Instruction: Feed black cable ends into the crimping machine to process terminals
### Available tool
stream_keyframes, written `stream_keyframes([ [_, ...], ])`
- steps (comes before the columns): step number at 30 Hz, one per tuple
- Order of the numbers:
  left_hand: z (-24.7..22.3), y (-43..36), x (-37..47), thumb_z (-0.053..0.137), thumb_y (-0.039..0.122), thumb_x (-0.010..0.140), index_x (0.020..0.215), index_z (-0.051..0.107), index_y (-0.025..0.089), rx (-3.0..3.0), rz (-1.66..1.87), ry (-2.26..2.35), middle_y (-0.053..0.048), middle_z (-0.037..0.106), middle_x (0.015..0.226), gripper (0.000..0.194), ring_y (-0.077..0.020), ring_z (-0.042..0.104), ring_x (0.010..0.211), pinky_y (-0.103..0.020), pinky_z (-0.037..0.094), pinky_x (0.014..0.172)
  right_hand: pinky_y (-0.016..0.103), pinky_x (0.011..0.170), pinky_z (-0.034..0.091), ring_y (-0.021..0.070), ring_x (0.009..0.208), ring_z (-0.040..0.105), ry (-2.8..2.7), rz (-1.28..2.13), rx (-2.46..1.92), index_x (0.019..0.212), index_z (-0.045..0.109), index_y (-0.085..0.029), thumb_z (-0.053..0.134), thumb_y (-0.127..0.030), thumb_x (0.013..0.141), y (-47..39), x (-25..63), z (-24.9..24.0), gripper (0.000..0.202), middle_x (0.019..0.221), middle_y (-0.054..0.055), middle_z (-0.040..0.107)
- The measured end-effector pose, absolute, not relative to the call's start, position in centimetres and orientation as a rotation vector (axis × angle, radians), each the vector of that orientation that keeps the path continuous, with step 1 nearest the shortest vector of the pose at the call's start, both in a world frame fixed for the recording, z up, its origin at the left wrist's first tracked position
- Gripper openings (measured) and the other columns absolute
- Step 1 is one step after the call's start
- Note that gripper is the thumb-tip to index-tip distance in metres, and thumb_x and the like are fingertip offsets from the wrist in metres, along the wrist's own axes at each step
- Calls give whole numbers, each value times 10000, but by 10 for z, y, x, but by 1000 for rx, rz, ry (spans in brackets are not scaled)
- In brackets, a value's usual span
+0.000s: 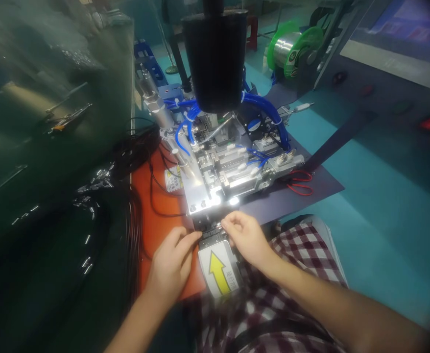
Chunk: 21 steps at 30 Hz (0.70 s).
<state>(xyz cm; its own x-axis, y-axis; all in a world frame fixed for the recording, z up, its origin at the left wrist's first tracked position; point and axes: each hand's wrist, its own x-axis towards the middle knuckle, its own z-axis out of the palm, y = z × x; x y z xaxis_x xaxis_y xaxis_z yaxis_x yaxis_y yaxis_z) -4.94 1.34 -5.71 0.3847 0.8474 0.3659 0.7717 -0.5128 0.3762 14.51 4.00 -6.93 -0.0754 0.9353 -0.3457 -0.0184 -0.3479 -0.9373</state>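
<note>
At the near end of a metal machine (237, 171) with blue air tubes, both of my hands meet at a small dark fixture (211, 233). My left hand (174, 260) touches the fixture's left side, thumb and index finger drawn together at its edge. On the other side my right hand (246, 235) pinches with thumb and fingertips at the fixture; what lies between them is too small to name. Just below, a white plate (218, 269) carries a yellow arrow pointing away from me. Bright light falls on the machine's front edge.
A black cylindrical lamp-like housing (215, 63) hangs over the machine. Behind right stands a green spool (292, 49) of silvery wire. Bundled black cables (134, 235) lie left, beside the orange mat (156, 211). Red-handled scissors-like loops (301, 184) rest at right.
</note>
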Motion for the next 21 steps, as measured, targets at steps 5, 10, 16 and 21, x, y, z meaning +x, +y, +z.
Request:
stream_keyframes([
  [5, -60, 13, -51, 466, 56, 904, 1061, 628, 154, 2493, 786, 1472, -44, 523, 932, 246, -117, 553, 793, -199, 459, 697, 232, 491, 332, 105, 450, 456, -1086, 1601, -1397, 700, 502, -194, 535, -294, 866, 42, 144, -68, 197, 467, -76, 481],
  [10, -58, 13, -51, 453, 94, 918, 1040, 647, 147, 2465, 757, 1505, -55, 532, 904, 236, -136, 559, 773, -222, 471, 664, 231, 505, 341, 101, 457, 450, -1073, 1674, -1394, 666, 493, -190, 502, -249, 875, 46, 145, -60, 217, 469, -71, 493],
  [16, -43, 7, -62, 481, 176, 933, 1018, 634, 199, 2388, 668, 1515, -29, 605, 879, 176, -137, 603, 784, -218, 495, 686, 240, 550, 368, 105, 468, 463, -1072, 1709, -1387, 658, 504, -186, 522, -247, 854, 47, 148, -58, 206, 461, -70, 504],
  [21, -37, 1, -83, 496, 206, 933, 986, 618, 207, 2378, 662, 1522, -27, 619, 893, 134, -137, 612, 802, -224, 498, 720, 241, 563, 358, 104, 473, 460, -1072, 1700, -1386, 650, 505, -184, 530, -240, 844, 47, 148, -56, 204, 454, -72, 503],
])
